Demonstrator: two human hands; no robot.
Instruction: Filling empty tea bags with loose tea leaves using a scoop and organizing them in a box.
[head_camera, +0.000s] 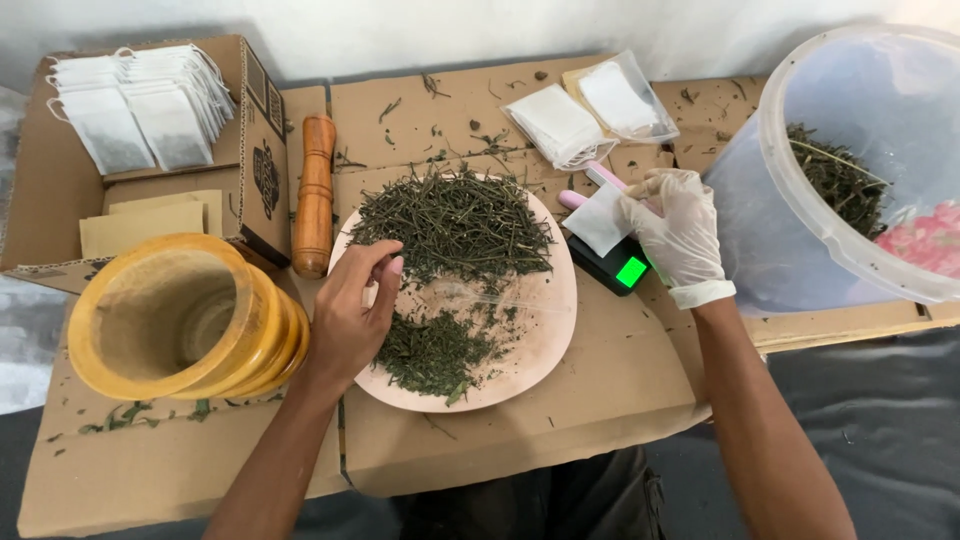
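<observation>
Left hand (352, 312), bare, fingers curled w/ tips pinched together over the pink plate (545, 335); whether it grips anything can't be told. Dried green herb (455, 222) lies just past its fingertips, finer crumbs just to its right. Wooden mortar (185, 318) sits close by its outer side, wooden pestle (315, 195) beyond it. Right hand (680, 235), in a white glove, is closed around a small white sachet (598, 220) over a black pocket scale (618, 265) w/ green lit display. Plastic bucket (800, 170) stands right of that hand; more sachets (560, 125) lie beyond it.
</observation>
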